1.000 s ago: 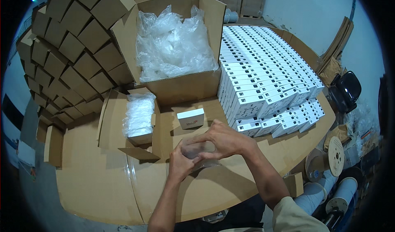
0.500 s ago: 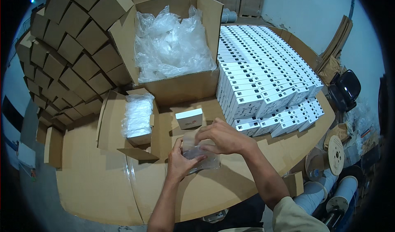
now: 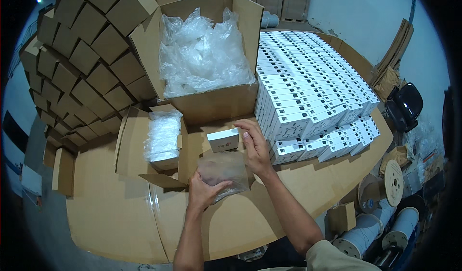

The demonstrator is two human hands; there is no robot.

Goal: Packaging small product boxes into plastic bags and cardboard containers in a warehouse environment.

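Observation:
My left hand grips a clear plastic bag, its thumb on the front and its fingers partly hidden behind the film. The bag is held up off the cardboard surface. Just beyond it a small white box stands on edge. At that box's right end is my right hand, open, with fingers and thumb apart; whether a fingertip touches the box I cannot tell. To the left, an open carton contains a row of plastic-wrapped packs.
A large carton full of loose plastic bags stands at the back. White boxes are stacked in rows on the right. Brown cartons pile up on the left. Cable spools lie beyond the table's right edge.
My right hand has left the bag and moved up and right to the white box, opening its fingers. The bag now stands spread in my left hand.

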